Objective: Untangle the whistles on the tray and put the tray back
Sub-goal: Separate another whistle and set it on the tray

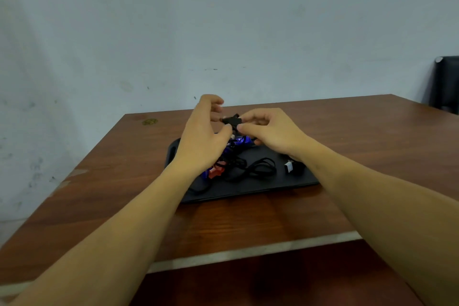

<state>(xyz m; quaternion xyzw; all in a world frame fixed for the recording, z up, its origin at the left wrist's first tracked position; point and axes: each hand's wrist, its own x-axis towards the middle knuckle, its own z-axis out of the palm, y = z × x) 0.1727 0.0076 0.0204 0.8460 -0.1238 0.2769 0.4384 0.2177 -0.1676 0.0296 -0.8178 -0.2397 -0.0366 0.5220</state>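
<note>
A black tray (248,189) lies on the brown table. Above its far side both hands meet on a black whistle (231,120). My right hand (268,129) pinches it with curled fingers. My left hand (203,136) pinches it from the left with thumb and fingers. Under the hands lies a blue whistle (239,141). A red whistle (216,172) and another blue whistle (206,173) sit beside my left wrist among tangled black cords (253,167). A further black whistle with a white end (291,166) lies on the tray's right part.
The wooden table (347,136) stands against a pale blue wall. Its near edge has a light strip (248,251). A dark chair back (445,84) shows at the far right. A small yellowish mark (149,121) sits on the table's far left corner.
</note>
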